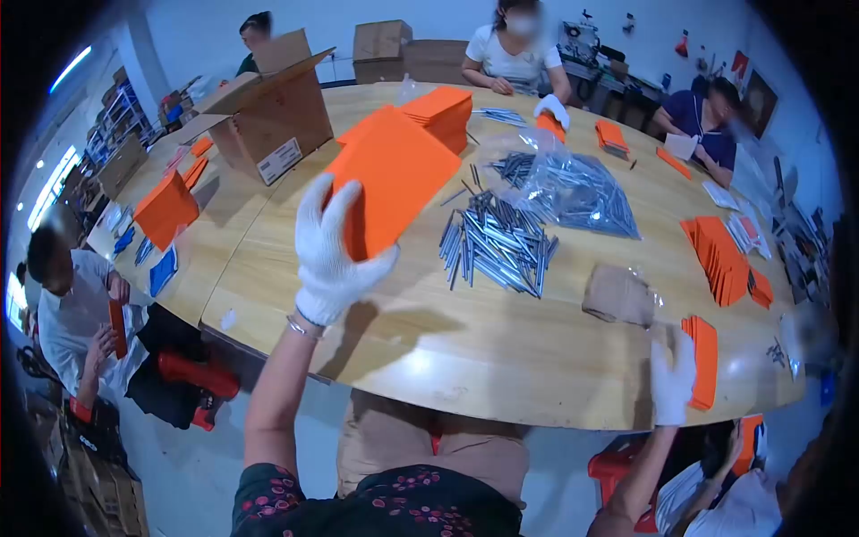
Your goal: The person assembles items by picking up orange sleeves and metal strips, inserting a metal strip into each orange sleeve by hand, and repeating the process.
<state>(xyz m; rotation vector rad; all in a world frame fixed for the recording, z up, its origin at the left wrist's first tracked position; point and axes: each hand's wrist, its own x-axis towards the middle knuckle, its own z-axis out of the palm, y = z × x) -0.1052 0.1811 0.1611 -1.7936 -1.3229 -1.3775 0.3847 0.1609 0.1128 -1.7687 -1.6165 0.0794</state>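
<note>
My left hand (335,251), in a white knit glove, holds an orange packet (403,179) raised over the table, thumb below and fingers at its left side. My right hand (673,376), also gloved, rests at the table's front edge against the left side of an orange stack (704,362); whether it grips the stack is unclear. Between the hands lies a loose pile of metal rods (497,246). Behind it sits a clear plastic bag (586,192) full of rods. Another orange stack (440,115) stands behind the raised packet.
An open cardboard box (277,116) stands at the back left. A brown wrapped bundle (619,294) lies right of the rods. More orange stacks (718,259) are at the right, and one (166,210) at the left. Several people sit around the wooden table (385,358).
</note>
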